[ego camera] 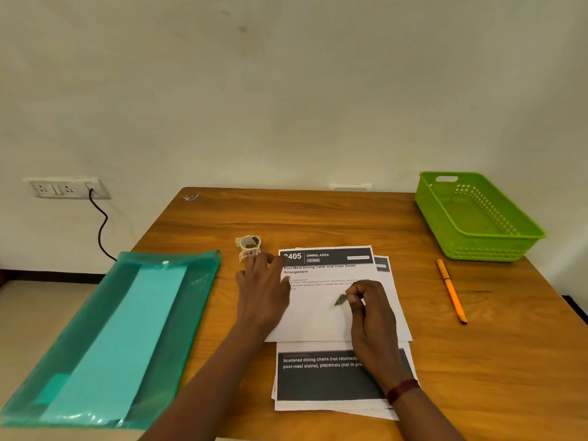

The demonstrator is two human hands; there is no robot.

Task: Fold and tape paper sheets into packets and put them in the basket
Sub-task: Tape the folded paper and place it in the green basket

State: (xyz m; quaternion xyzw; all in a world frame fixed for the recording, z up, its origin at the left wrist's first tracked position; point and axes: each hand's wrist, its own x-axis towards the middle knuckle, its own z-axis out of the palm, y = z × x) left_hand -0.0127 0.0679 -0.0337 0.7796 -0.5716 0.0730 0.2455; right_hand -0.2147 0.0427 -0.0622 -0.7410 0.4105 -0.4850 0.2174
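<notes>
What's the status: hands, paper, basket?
Left hand flat on folded sheet's left edge, by the tape. Right hand pinching a small piece over the sheet. Basket empty, path clear.

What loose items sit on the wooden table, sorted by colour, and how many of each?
Green basket: 1
Teal plastic folder: 1
Orange pen: 1
Clear tape roll: 1
White printed paper stack: 1; sheets in it cannot be counted
Total: 5
</notes>
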